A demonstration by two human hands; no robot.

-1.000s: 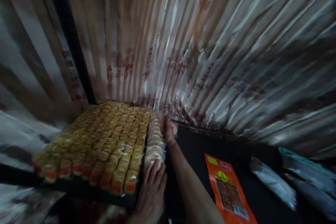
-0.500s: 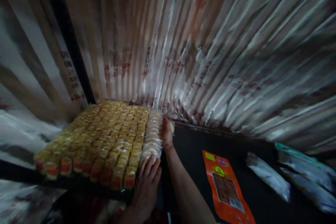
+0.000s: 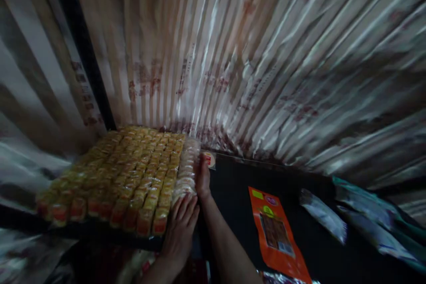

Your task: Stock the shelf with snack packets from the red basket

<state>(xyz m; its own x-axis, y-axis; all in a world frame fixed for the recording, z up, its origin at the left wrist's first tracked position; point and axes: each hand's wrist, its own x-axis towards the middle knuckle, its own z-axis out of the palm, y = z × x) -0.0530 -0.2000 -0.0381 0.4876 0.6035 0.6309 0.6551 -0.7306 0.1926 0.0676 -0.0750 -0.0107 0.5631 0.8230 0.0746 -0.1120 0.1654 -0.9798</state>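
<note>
Along the right side of a block of small yellow wrapped cakes runs a row of white round pieces in clear wrappers. My left hand rests its outstretched fingers against the near end of that white row. Farther back, my right hand presses along the row's right side, its fingers partly hidden. Just beyond the right hand lies a single round wrapped piece with a red label. Neither hand is wrapped around anything.
On the black shelf to the right lie an orange packet, a white packet and several teal-and-white packets. Striped plastic sheeting hangs behind. A dark post stands at the left.
The whole view has shifted, so things sit slightly farther left. The labelled round piece by my right hand shows more. A shiny packet has appeared at the bottom edge.
</note>
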